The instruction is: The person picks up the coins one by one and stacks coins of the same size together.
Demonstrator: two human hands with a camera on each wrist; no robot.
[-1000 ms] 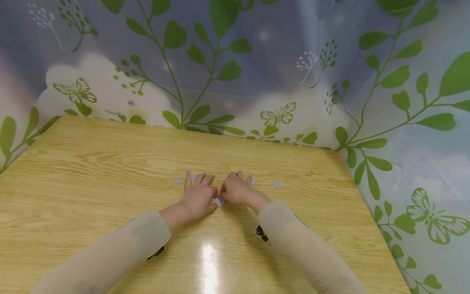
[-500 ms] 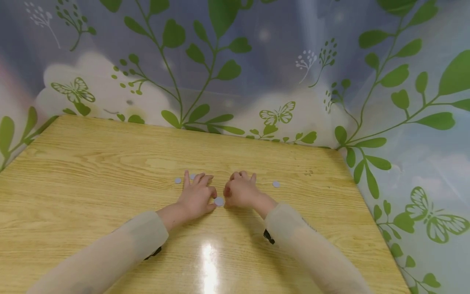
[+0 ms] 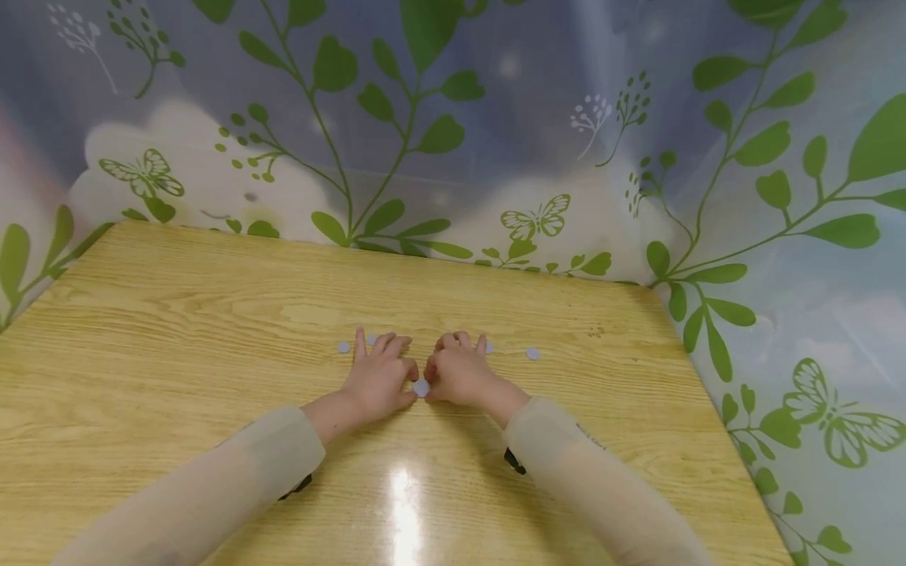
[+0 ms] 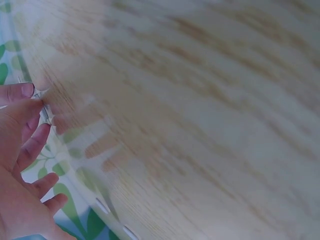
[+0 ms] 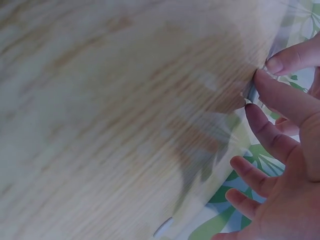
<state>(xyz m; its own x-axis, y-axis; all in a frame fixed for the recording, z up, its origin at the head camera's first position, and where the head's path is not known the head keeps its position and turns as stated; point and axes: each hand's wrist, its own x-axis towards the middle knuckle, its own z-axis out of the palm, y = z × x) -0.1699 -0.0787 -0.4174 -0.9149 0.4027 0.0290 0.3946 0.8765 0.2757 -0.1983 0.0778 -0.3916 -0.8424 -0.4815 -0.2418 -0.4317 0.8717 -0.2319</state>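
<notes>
Fingers (image 5: pixel 270 134) pinch disc (image 3: pixel 421 387), seemingly lying flat.

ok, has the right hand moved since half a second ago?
Yes: right hand shifted slightly left in the head view, judged against the table's right edge.

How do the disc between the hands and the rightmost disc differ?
The middle disc is held between the left hand and right hand; the rightmost disc lies apart from both. The middle disc is nearer the person and looks slightly larger; the rightmost disc is farther and looks smaller. Both look pale and round.
</notes>
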